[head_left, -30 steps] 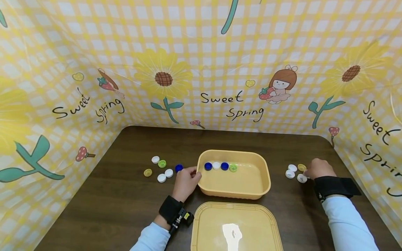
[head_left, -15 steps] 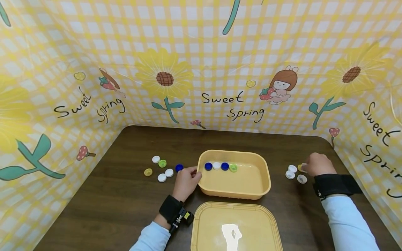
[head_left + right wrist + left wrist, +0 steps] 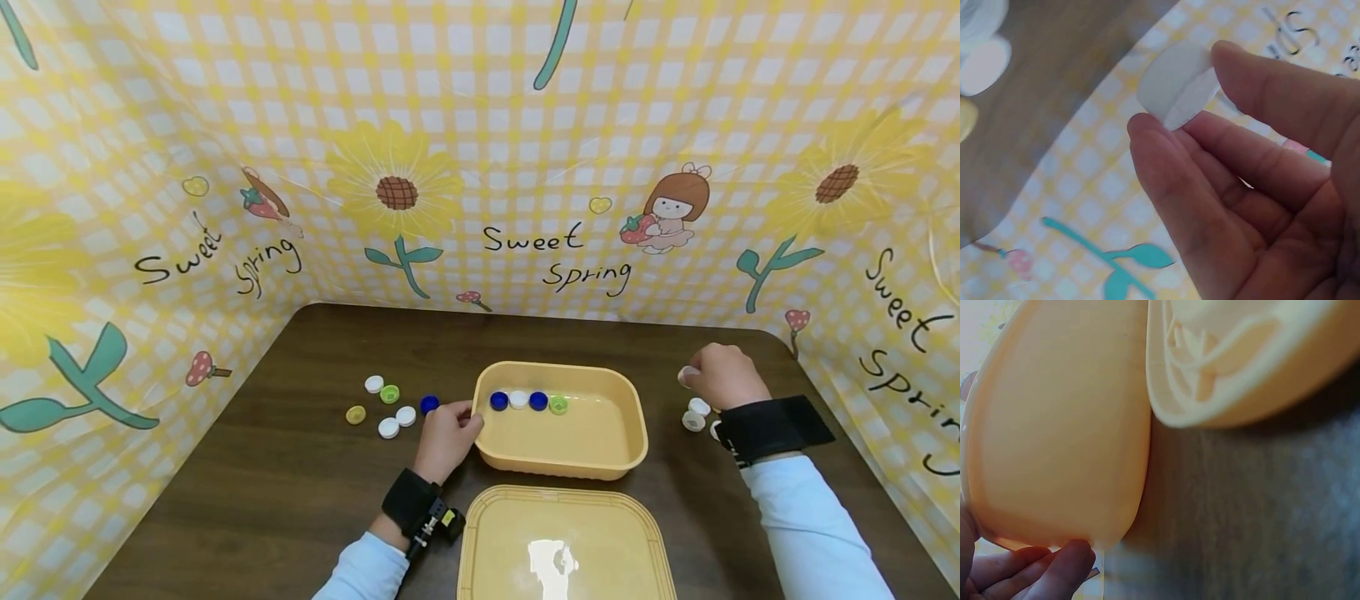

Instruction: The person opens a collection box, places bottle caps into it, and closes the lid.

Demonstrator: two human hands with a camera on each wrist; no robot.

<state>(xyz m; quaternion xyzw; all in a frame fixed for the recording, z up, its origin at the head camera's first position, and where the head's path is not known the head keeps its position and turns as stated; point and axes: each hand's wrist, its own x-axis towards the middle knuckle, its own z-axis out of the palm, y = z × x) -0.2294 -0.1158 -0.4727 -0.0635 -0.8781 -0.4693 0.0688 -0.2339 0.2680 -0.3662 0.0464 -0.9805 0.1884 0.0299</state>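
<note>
Between thumb and fingertips, my right hand (image 3: 727, 375) pinches a white bottle cap (image 3: 1179, 84), raised above the right side of the table. Just below it on the table lie several more caps, among them a white cap (image 3: 693, 421); the hand and wrist strap partly cover them. My left hand (image 3: 444, 437) grips the left end of a yellow plastic box (image 3: 570, 446), thumb against its wall. Inside the box, along the back, sit a blue cap (image 3: 499, 401), a white cap (image 3: 518, 400), another blue cap (image 3: 537, 401) and a green cap (image 3: 558, 405) in a row.
A yellow lid (image 3: 525, 533) lies in front of the box. Left of the box are loose caps: white, a yellow cap (image 3: 356, 415), a green cap (image 3: 389, 394) and a blue cap (image 3: 429, 405) beside my left hand. A checked cloth (image 3: 525, 167) walls the dark table (image 3: 247, 500).
My right hand has lifted the white cap off the right-hand group and moved it up, back and to the left. My left hand and the box stay in place.
</note>
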